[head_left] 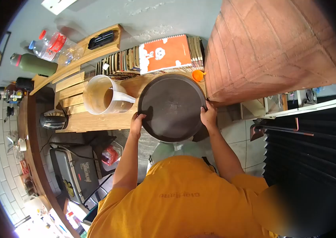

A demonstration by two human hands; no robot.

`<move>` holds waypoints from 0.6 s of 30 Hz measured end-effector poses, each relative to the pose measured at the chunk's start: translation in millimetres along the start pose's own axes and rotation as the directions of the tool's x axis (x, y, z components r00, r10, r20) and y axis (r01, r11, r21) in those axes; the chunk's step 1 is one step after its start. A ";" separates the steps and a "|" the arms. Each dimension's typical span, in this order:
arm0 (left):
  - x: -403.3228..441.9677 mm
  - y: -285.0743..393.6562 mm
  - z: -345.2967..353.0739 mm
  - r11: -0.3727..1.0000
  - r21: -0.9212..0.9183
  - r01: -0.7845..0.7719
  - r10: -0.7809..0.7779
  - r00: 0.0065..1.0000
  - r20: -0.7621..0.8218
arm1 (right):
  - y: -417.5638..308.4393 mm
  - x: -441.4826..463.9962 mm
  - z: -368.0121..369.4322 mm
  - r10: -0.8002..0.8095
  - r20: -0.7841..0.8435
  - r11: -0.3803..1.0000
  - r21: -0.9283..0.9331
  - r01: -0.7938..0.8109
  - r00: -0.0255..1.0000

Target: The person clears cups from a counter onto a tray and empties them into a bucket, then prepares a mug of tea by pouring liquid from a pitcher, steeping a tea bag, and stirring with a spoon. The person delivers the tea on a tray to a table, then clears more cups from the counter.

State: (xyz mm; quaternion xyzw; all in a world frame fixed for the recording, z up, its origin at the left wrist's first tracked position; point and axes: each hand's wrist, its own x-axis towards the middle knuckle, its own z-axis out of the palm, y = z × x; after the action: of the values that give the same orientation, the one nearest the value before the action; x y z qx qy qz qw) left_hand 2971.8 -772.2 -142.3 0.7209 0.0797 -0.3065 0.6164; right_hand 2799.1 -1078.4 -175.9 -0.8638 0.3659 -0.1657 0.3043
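A round dark brown serving tray (172, 109) is held level between my two hands, partly over the front of the wooden bench. My left hand (137, 122) grips its left rim, thumb on top. On the opposite rim, my right hand (208, 114) is closed the same way, with the fingers hidden underneath. Just left of the tray stands a translucent plastic pitcher (96, 99) with a brownish tint inside, its handle pointing toward the tray. A small orange cup (197, 75) sits by the tray's far right edge.
Behind the tray is a row of books (126, 63) with an orange spiral notebook (168, 53) on it. Plastic bottles (59, 44) and a green flask (37, 64) stand far left. An electric kettle (53, 119) is at the bench's left end. A brick column (271, 47) rises on the right.
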 end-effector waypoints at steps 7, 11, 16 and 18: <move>4.2 28.1 1.0 0.999 0.046 0.012 -0.015 0.998 0.059 | -31.5 16.1 -12.9 0.234 0.161 0.972 -0.023 -0.234 0.959; 5.6 32.9 -0.1 0.997 0.061 0.039 -0.042 0.997 0.057 | -38.0 22.6 -19.7 0.226 0.297 0.969 0.034 -0.247 0.928; -8.5 35.8 -8.6 0.998 0.057 0.005 -0.009 0.998 0.060 | -54.6 5.2 -24.4 0.177 0.145 0.984 -0.015 -0.176 0.974; -26.4 45.4 -9.8 0.997 0.075 0.017 -0.019 0.999 0.032 | -57.8 -0.4 -26.7 0.093 0.066 0.994 -0.056 -0.089 0.994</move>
State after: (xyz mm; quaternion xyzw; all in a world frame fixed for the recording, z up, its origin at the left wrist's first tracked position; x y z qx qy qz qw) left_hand 2976.5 -766.4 -89.4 0.7376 0.0645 -0.3267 0.5874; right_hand 2815.9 -1057.3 -118.3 -0.8591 0.3984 -0.1122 0.3009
